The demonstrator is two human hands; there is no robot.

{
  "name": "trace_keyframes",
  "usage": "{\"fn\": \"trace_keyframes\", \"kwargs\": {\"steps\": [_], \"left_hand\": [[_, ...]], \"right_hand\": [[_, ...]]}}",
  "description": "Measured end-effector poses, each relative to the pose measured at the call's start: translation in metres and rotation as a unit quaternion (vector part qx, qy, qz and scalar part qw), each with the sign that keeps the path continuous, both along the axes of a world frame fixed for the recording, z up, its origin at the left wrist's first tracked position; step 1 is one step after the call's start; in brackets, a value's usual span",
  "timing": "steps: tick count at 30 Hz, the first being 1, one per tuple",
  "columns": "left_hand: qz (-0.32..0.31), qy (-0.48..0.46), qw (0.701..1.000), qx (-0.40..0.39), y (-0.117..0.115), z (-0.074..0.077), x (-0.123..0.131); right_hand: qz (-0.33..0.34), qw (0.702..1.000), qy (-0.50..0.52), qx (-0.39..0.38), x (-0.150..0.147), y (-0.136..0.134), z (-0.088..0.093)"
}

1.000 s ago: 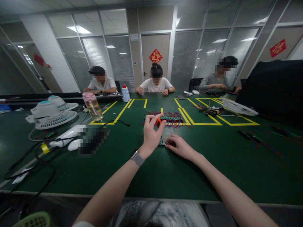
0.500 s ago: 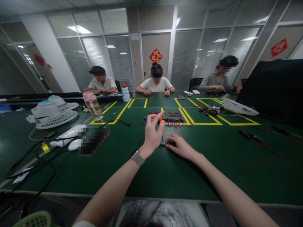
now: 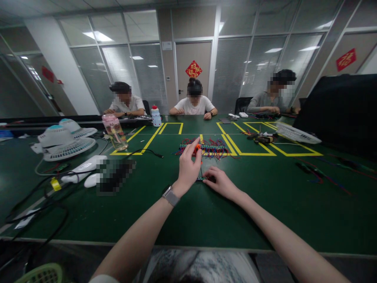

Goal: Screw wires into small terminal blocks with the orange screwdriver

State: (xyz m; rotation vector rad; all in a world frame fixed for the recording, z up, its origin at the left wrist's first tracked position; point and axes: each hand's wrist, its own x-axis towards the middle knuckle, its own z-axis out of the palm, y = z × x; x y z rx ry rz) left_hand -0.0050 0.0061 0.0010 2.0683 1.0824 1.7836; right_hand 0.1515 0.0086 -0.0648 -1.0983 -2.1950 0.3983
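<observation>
My left hand (image 3: 189,165) is closed around the orange handle of a screwdriver (image 3: 198,147). The thin shaft points down to a small green circuit board (image 3: 200,179) lying on the table. Whether the tip touches a screw is too small to see. With fingers curled and pinched, my right hand (image 3: 219,182) holds the board's right end, partly covering it. Just beyond my hands lies a row of circuit boards (image 3: 216,148) with red and blue wires spread around them.
Green table (image 3: 165,224) with yellow tape lines. At left are white fans (image 3: 67,143), a pink-capped bottle (image 3: 114,131), a white mouse (image 3: 92,180) and cables. Right: pliers-like tools (image 3: 263,137), a white keyboard-like object (image 3: 297,133), wired boards (image 3: 315,171). Three people sit opposite.
My left hand has turned slightly on the screwdriver handle, its fingers straighter and shifted a little left. My right hand has shifted slightly left, still at the board.
</observation>
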Motion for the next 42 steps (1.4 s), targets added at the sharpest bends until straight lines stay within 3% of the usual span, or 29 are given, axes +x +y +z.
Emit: {"fn": "trace_keyframes", "kwargs": {"steps": [4,11,21,26,29,32,34,36,39,42], "left_hand": [[-0.005,-0.045,0.999,-0.013,0.009,-0.005,-0.002],[-0.010,-0.182,0.978,-0.103,0.026,-0.009,-0.010],[0.036,-0.255,0.957,-0.133,0.039,-0.016,-0.017],[0.020,-0.314,0.939,-0.136,0.038,-0.011,-0.019],[0.008,-0.352,0.931,-0.098,0.033,-0.001,-0.023],[0.054,-0.278,0.958,-0.038,0.023,0.012,-0.028],[0.074,-0.133,0.988,-0.026,0.016,0.019,-0.029],[0.031,0.040,0.996,-0.067,0.012,0.021,-0.029],[-0.046,0.229,0.958,-0.164,0.012,0.015,-0.027],[-0.073,0.357,0.905,-0.218,0.017,0.004,-0.027]], "right_hand": [[-0.004,1.000,0.013,-0.016,0.000,0.002,-0.001],[-0.015,0.999,0.020,-0.037,-0.001,0.000,0.002],[-0.025,0.997,0.061,-0.029,-0.001,0.000,0.002],[-0.047,0.995,0.086,-0.013,0.000,0.002,0.003],[-0.072,0.991,0.115,0.006,0.000,0.001,0.004],[-0.098,0.985,0.144,0.010,0.001,0.001,0.006],[-0.115,0.981,0.156,0.003,0.002,0.002,0.006],[-0.124,0.979,0.161,-0.006,0.003,0.003,0.005],[-0.118,0.981,0.154,-0.024,0.006,0.005,0.005],[-0.075,0.988,0.131,-0.042,0.007,0.005,0.007]]}}
